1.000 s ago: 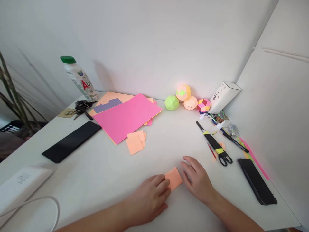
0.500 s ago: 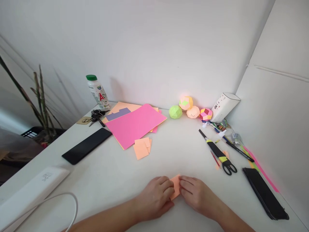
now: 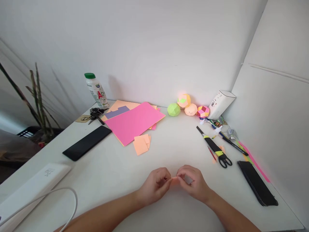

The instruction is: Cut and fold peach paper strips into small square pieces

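Note:
A small orange paper (image 3: 174,178) is stretched between my two hands near the front of the table, seen almost edge-on. My left hand (image 3: 157,185) pinches its left end between thumb and fingers. At its right end, my right hand (image 3: 192,183) holds it in a similar pinch. Fingertips cover both ends of the paper. Beyond my hands, a few orange paper squares (image 3: 140,145) overlap on the table, just in front of a large pink sheet (image 3: 135,122).
Black-and-yellow scissors (image 3: 214,149), a black case (image 3: 257,183) and pens lie to the right. Folded paper balls (image 3: 173,110) and a white box (image 3: 220,104) stand at the wall. On the left are a black slab (image 3: 87,142), a bottle (image 3: 98,91) and a white device (image 3: 36,190) with a cable.
Both hands have risen slightly from the tabletop with the orange paper, which has tilted from a broad face to a thin edge. The view has shifted slightly.

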`<move>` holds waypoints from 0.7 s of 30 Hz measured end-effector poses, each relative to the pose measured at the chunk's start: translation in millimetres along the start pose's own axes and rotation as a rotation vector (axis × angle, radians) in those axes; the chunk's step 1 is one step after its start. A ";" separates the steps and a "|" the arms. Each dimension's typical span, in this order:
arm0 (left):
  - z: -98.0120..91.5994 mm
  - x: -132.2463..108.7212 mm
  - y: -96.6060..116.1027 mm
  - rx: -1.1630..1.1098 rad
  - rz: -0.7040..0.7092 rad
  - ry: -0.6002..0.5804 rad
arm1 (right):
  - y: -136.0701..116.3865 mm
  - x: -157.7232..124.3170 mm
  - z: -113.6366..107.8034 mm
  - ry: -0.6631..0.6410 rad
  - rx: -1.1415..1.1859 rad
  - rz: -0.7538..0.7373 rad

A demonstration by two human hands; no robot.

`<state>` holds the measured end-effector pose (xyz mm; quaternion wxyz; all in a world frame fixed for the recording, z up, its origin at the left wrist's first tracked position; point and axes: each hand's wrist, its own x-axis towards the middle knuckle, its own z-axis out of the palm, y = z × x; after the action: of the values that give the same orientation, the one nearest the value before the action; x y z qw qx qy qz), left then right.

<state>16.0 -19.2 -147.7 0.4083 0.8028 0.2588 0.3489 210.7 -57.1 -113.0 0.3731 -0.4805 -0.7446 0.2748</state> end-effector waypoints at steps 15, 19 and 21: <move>1.0 -2.8 8.4 -0.310 -0.262 -0.035 | -11.1 -1.7 20.0 -0.015 0.136 0.162; -3.4 -1.9 12.6 -0.342 -0.296 -0.015 | -7.4 -2.4 11.4 -0.023 0.151 0.195; -6.7 -1.5 13.0 -0.367 -0.314 0.001 | -3.2 -2.4 3.3 -0.012 0.154 0.216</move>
<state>11.7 -24.0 -134.5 0.5966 0.6647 0.3131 0.3228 207.0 -60.7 -113.2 0.3727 -0.5259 -0.6675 0.3728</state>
